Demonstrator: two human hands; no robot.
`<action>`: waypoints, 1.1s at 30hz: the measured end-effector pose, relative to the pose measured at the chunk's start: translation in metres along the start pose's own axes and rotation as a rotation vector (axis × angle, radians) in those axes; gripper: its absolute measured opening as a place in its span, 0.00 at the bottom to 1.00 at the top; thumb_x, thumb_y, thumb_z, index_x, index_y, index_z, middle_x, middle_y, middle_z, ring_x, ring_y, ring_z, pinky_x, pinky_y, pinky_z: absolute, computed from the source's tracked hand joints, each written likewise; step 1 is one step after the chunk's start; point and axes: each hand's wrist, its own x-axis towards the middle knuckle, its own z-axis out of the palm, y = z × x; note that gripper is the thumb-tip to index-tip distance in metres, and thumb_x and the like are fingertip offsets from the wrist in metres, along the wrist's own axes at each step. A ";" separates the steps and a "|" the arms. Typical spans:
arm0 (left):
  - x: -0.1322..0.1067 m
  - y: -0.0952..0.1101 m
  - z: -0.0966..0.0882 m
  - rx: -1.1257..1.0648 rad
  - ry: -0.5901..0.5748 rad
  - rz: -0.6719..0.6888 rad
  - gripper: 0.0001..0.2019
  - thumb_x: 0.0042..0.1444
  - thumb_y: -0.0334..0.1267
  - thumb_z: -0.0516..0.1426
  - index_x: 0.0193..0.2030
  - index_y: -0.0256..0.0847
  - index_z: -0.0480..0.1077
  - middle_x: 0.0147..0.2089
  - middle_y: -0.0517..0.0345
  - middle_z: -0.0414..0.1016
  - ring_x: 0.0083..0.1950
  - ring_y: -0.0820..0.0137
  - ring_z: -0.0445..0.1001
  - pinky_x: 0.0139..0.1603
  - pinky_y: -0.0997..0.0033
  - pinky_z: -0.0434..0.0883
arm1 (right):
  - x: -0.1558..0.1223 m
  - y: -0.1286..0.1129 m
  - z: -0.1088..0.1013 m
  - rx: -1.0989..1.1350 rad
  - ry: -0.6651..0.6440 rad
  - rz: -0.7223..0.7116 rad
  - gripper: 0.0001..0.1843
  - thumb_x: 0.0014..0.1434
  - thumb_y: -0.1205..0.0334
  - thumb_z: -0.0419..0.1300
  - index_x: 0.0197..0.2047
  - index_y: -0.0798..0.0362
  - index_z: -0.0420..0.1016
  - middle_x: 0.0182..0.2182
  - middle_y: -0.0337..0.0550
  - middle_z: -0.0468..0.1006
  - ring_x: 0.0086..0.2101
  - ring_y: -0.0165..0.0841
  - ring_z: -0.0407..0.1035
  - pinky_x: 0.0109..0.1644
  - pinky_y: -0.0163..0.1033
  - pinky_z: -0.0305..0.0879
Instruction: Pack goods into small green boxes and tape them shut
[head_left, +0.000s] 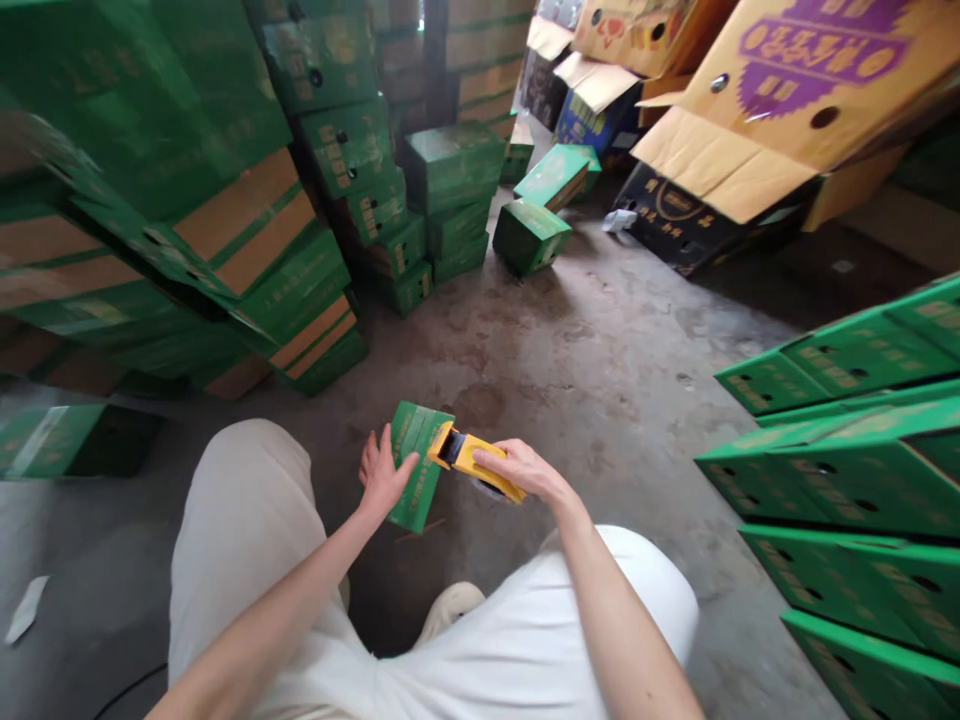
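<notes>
A small green cardboard box (420, 425) with pale lettering lies on the floor between my knees. My left hand (383, 475) rests at its left side, fingers spread and thumb over the top face. In my right hand (521, 467) is a yellow tape gun (480, 458), its handle end inside my closed fingers. The front of the tape gun meets the right edge of the box top, near the middle. My right fingers are partly hidden behind the tool's body.
Tall stacks of green boxes (322, 290) stand to the left, with more stacked boxes (825, 460) on the right. Loose green boxes (531, 237) sit ahead on the concrete floor (570, 330). A black carton (694, 215) and large tan cartons (810, 90) fill the upper right.
</notes>
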 end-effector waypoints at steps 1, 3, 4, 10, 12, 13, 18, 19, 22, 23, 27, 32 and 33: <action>0.005 -0.001 -0.010 -0.145 -0.047 -0.037 0.39 0.62 0.66 0.55 0.72 0.43 0.61 0.73 0.33 0.61 0.73 0.42 0.62 0.65 0.37 0.66 | 0.002 -0.002 0.002 -0.020 -0.019 -0.021 0.35 0.57 0.28 0.58 0.31 0.56 0.77 0.24 0.37 0.73 0.26 0.29 0.63 0.27 0.32 0.53; 0.011 0.000 -0.028 -0.461 -0.259 -0.208 0.35 0.64 0.67 0.52 0.63 0.40 0.70 0.65 0.35 0.73 0.65 0.50 0.73 0.61 0.49 0.74 | 0.005 -0.007 0.006 -0.051 -0.045 -0.051 0.34 0.57 0.29 0.58 0.31 0.56 0.77 0.24 0.36 0.72 0.26 0.28 0.62 0.27 0.32 0.52; 0.013 0.002 -0.033 -0.610 -0.411 -0.333 0.34 0.63 0.68 0.53 0.59 0.38 0.73 0.60 0.35 0.77 0.60 0.53 0.78 0.58 0.54 0.77 | 0.007 -0.010 0.008 -0.054 -0.057 -0.062 0.34 0.58 0.29 0.57 0.31 0.56 0.76 0.24 0.36 0.71 0.26 0.28 0.62 0.27 0.32 0.52; 0.014 0.012 -0.042 -1.121 -0.760 -0.728 0.16 0.51 0.44 0.73 0.41 0.39 0.78 0.37 0.54 0.81 0.35 0.73 0.80 0.40 0.74 0.79 | 0.010 -0.027 0.021 -0.067 -0.107 -0.063 0.32 0.57 0.30 0.57 0.31 0.54 0.74 0.24 0.36 0.72 0.26 0.28 0.63 0.27 0.31 0.54; 0.013 0.010 -0.042 -1.139 -0.725 -0.701 0.15 0.46 0.39 0.75 0.38 0.38 0.79 0.32 0.59 0.78 0.29 0.77 0.76 0.34 0.78 0.76 | 0.011 -0.032 0.028 -0.036 -0.136 -0.034 0.31 0.57 0.31 0.58 0.32 0.54 0.74 0.25 0.37 0.74 0.26 0.29 0.65 0.27 0.31 0.56; 0.013 0.009 -0.041 -1.124 -0.701 -0.674 0.16 0.45 0.40 0.76 0.36 0.38 0.79 0.30 0.60 0.77 0.28 0.77 0.75 0.32 0.78 0.74 | 0.012 -0.034 0.031 -0.011 -0.153 -0.013 0.30 0.57 0.31 0.58 0.33 0.54 0.74 0.26 0.37 0.75 0.25 0.29 0.66 0.27 0.31 0.57; 0.025 -0.003 -0.047 -0.905 -0.500 -0.474 0.18 0.40 0.46 0.75 0.31 0.35 0.80 0.25 0.59 0.75 0.26 0.76 0.71 0.28 0.78 0.67 | 0.013 -0.039 0.043 -0.074 -0.167 0.018 0.31 0.59 0.32 0.57 0.35 0.55 0.75 0.27 0.39 0.76 0.27 0.30 0.68 0.27 0.32 0.57; 0.031 -0.008 -0.052 -0.861 -0.432 -0.436 0.17 0.41 0.46 0.75 0.31 0.35 0.80 0.25 0.59 0.75 0.25 0.76 0.71 0.28 0.77 0.66 | 0.012 -0.037 0.041 -0.121 -0.151 0.005 0.30 0.59 0.32 0.57 0.33 0.55 0.74 0.27 0.38 0.75 0.27 0.30 0.66 0.27 0.32 0.56; 0.053 -0.029 -0.072 -0.752 -0.158 -0.335 0.13 0.42 0.44 0.73 0.30 0.38 0.80 0.24 0.61 0.75 0.26 0.75 0.69 0.28 0.77 0.65 | 0.001 -0.021 0.030 -0.225 -0.109 0.005 0.29 0.59 0.33 0.58 0.31 0.54 0.72 0.25 0.37 0.72 0.27 0.29 0.63 0.27 0.34 0.52; 0.060 -0.036 -0.078 -0.720 -0.096 -0.303 0.12 0.43 0.44 0.72 0.29 0.38 0.79 0.24 0.61 0.75 0.26 0.75 0.69 0.29 0.77 0.64 | -0.003 -0.015 0.025 -0.254 -0.100 0.023 0.28 0.60 0.34 0.58 0.30 0.54 0.72 0.25 0.37 0.71 0.27 0.29 0.62 0.27 0.34 0.51; 0.075 -0.059 -0.078 -0.652 -0.058 -0.231 0.11 0.48 0.45 0.68 0.30 0.39 0.79 0.24 0.61 0.73 0.27 0.74 0.68 0.30 0.75 0.64 | -0.008 0.003 0.016 -0.352 -0.067 0.086 0.29 0.60 0.33 0.56 0.30 0.53 0.71 0.26 0.38 0.72 0.27 0.30 0.63 0.28 0.35 0.50; 0.079 -0.073 -0.059 -0.605 -0.025 -0.231 0.13 0.51 0.47 0.66 0.34 0.38 0.79 0.26 0.61 0.74 0.27 0.73 0.69 0.31 0.74 0.65 | -0.003 -0.001 0.024 -0.356 -0.040 0.103 0.30 0.60 0.32 0.57 0.31 0.54 0.73 0.27 0.39 0.74 0.29 0.31 0.66 0.28 0.36 0.51; 0.080 -0.075 -0.057 -0.597 -0.026 -0.233 0.12 0.51 0.46 0.65 0.34 0.38 0.79 0.26 0.60 0.74 0.27 0.72 0.70 0.31 0.74 0.66 | -0.002 -0.002 0.026 -0.359 -0.030 0.116 0.30 0.60 0.32 0.57 0.31 0.54 0.74 0.27 0.40 0.74 0.29 0.32 0.66 0.28 0.36 0.51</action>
